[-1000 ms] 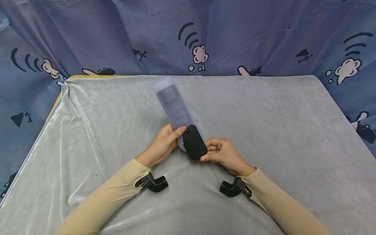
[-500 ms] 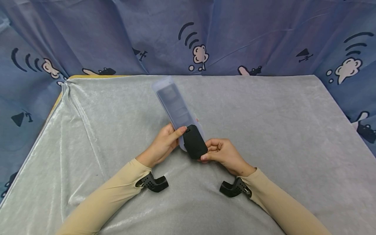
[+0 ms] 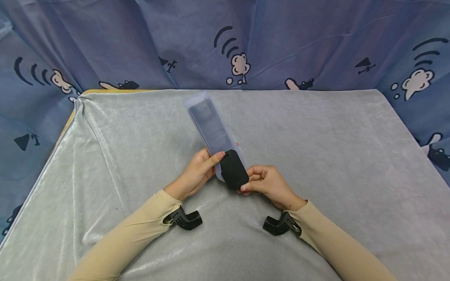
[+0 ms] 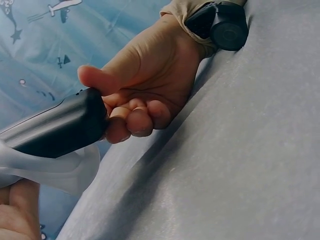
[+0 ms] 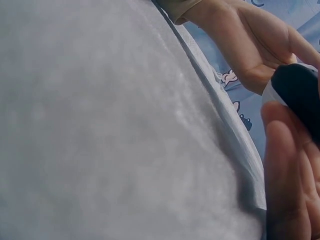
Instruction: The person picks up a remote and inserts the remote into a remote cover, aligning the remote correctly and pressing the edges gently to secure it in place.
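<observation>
Gripping a translucent, bluish-white sleeve (image 3: 211,123) and a black device (image 3: 233,170) together, a person's two hands meet over the middle of a table covered in grey velvety cloth (image 3: 316,148). The long sleeve slants away from the person, its far end leaning toward their left. At its near end the black device, smooth with rounded corners and a small notch, lies uncovered. Faint panel-like shapes show through the cloudy sleeve; how much of the device sits inside cannot be told.

The left hand (image 3: 195,171) is closed around the near part, thumb on top at the device's notched edge, fingers underneath. The right hand (image 3: 267,185) pinches the device's near corner between thumb and bent fingers.

From the left wrist, the device's thickness shows, with the sleeve's pale, flared edge curving beneath it and left-hand fingers below; the head view hides this underside. The right wrist view catches only the device's dark end, the pale rim beside it and the left palm. Behind hangs a blue curtain (image 3: 197,39) with cartoon prints.
</observation>
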Tool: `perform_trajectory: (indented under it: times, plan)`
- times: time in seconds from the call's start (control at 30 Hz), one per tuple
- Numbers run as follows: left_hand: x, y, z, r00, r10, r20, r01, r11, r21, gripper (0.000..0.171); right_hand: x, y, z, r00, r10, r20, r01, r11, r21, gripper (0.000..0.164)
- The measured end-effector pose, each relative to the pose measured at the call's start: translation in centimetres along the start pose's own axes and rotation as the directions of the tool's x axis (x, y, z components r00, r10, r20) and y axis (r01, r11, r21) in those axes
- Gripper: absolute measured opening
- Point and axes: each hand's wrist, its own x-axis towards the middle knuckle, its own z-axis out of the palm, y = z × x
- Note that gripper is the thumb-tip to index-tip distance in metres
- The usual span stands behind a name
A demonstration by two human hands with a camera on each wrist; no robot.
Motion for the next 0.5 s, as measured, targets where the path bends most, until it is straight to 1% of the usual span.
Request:
perform_trajectory:
  times: [0.1,0.3,0.4,0.5]
  plan:
    - [0.00,0.01,0.04,1.000,0.001,0.003,-0.001,1.000,0.002,0.074,0.02,-0.02,0.00,1.000,0.001,-0.003,-0.001,1.000,0.003,0.021]
    - [0.00,0.00,0.07,1.000,-0.001,0.007,0.001,1.000,0.005,0.081,0.03,-0.01,0.00,1.000,0.004,-0.010,-0.004,1.000,-0.001,0.020]
    - [-0.01,-0.06,0.06,1.000,0.001,0.012,-0.001,1.000,0.005,0.079,0.03,0.05,-0.05,1.000,0.000,-0.008,0.000,1.000,-0.006,0.020]
    - [-0.01,-0.15,0.02,1.000,0.004,0.017,-0.004,1.000,0.006,0.072,0.02,0.10,-0.05,1.000,0.002,-0.011,-0.002,1.000,-0.006,0.019]
